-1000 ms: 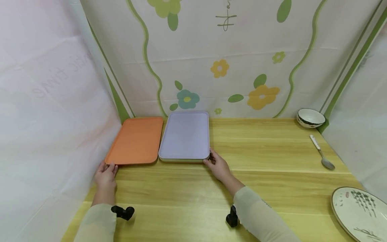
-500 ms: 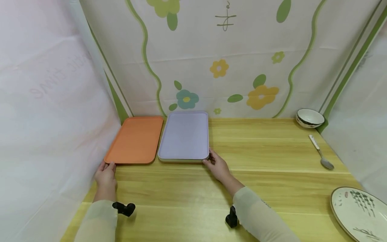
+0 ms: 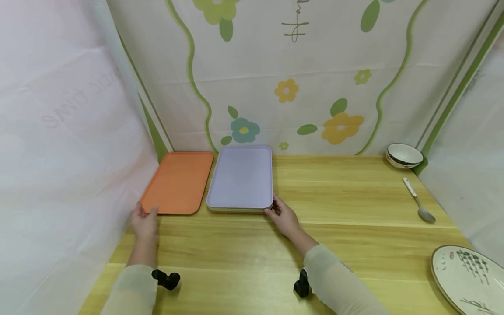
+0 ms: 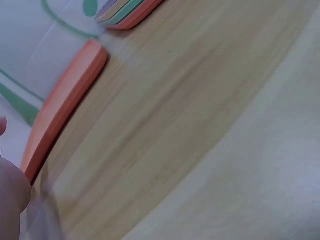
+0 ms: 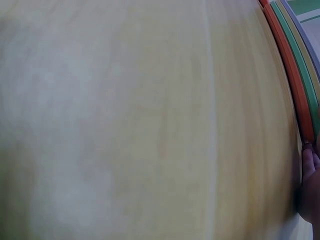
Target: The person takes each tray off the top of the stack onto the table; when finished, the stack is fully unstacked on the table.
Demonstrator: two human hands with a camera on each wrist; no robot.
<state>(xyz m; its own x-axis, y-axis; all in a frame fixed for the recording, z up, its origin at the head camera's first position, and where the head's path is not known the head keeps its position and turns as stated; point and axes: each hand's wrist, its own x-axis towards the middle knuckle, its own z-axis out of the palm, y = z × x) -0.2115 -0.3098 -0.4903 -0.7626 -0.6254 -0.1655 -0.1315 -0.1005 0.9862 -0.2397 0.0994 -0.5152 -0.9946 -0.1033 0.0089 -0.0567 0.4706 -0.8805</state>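
An orange tray (image 3: 177,183) lies flat at the back left of the table. My left hand (image 3: 145,223) is at its near left corner, thumb and fingers spread apart there. In the left wrist view, the thumb (image 4: 12,187) shows close to the end of the orange tray (image 4: 65,100). Just right of that tray stands a stack of trays (image 3: 241,179) with a lavender one on top. Cream, green and orange edges show beneath it in the right wrist view. My right hand (image 3: 284,217) holds the stack's near right corner between thumb and fingers.
A patterned bowl (image 3: 404,156) stands at the back right corner, with a spoon (image 3: 418,199) in front of it. Nearer on the right lies a large decorated plate (image 3: 468,275), cut off by the view. Printed cloth walls (image 3: 315,87) enclose the table (image 3: 236,262).
My left hand has shifted slightly right at the orange tray's corner, its thumb and fingers now wider apart. The right hand stays at the stack's corner, and the trays have hardly moved.
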